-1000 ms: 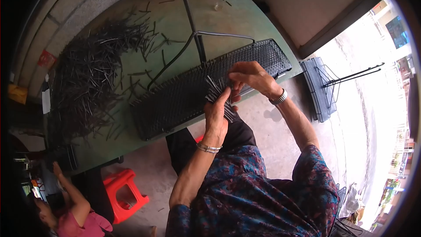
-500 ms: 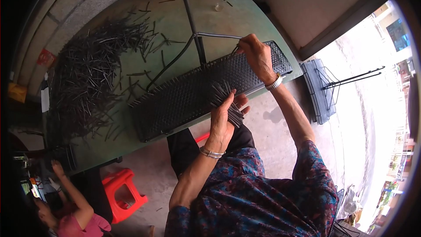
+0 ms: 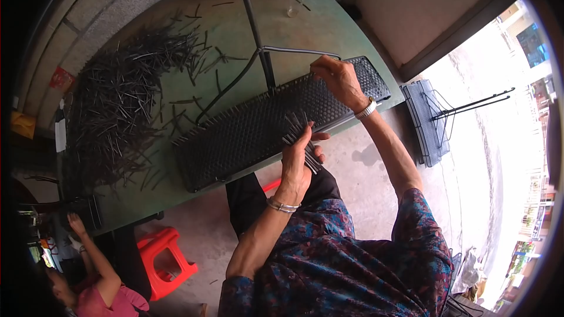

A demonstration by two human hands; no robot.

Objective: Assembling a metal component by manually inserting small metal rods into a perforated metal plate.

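A long black mesh rack lies slantwise on the table, with a row of short black strips standing along its far edge. My left hand is closed around a bundle of loose black strips, above the rack's near edge. My right hand reaches over the rack's right part, thumb and fingers pinched at the far edge, beside the end of the row. Whatever is in that pinch is hidden by the fingers. A black metal frame with bent legs stands behind the rack.
A large heap of black strips covers the left of the green table. Below stands a red plastic stool. Another person sits at lower left. More racks stand on the floor at right.
My right hand has shifted slightly left and down along the rack's far edge. The fingers of my left hand have moved a little around the bundle. The other person's arm has shifted slightly.
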